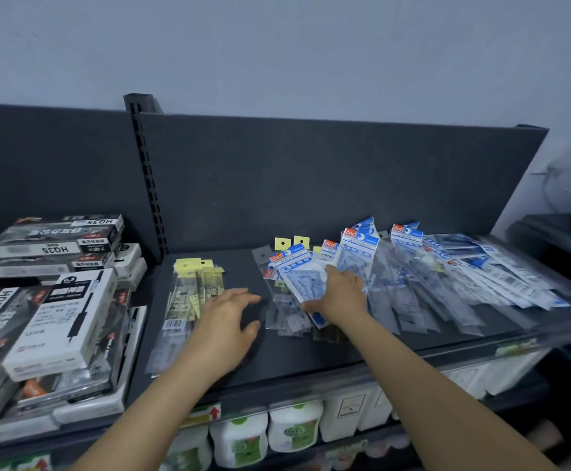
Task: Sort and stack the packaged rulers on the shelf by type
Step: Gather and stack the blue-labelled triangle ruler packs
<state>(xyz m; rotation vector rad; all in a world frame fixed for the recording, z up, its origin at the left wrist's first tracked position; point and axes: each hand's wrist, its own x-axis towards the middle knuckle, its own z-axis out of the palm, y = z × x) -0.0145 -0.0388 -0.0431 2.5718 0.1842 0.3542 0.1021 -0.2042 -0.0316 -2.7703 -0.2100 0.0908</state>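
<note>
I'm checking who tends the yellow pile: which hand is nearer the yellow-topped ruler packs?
Left. The left hand is open at the right edge of the yellow-topped ruler packs; the right hand is farther right, holding a blue-topped pack.

Glossy clear plastic ruler packets [413, 277] lie on matt dark shelf [311, 355].

Place: a stationery shop, seen at a display aisle.
Fixture: dark metal shelf [311, 348] with a back panel [311, 185] and a slotted upright [146, 185], the sort that carries store shelving.
Stock: many near-identical packaged rulers [447, 277] with hang-hole headers; stacked pen boxes [56, 321] beside them.
Shelf edge: a label [205, 414] with a red arrow.
Below: a row of matching white bottles [239, 440].
</note>
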